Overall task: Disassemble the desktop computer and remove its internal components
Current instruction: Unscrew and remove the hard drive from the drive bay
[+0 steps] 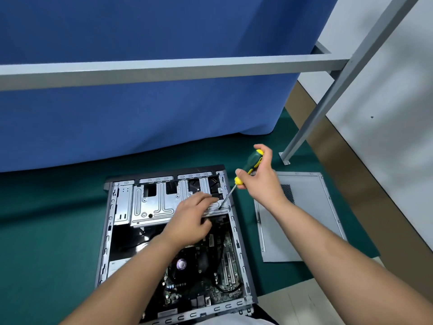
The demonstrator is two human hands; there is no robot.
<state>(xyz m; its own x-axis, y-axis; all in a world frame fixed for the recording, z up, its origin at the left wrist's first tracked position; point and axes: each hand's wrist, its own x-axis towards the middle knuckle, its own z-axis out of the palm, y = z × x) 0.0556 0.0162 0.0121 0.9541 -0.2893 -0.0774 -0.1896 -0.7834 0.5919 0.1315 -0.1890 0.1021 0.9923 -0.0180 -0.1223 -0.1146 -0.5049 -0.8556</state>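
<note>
Two bare forearms reach forward from the bottom edge. The left hand lies palm down, fingers stretched ahead and slightly spread, thumb tucked beneath. The right hand is raised higher, wrist bent, fingers and thumb curled around a tool handle, fingertips pointing left.

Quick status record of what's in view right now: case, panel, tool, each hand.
case: computer case lies open on green mat, motherboard exposed
side panel: side panel off, flat on the mat to the case's right
tool: screwdriver, tip down at the drive cage right edge
right hand: right hand grips the screwdriver handle
left hand: left hand rests on the drive cage, fingers extended
</note>
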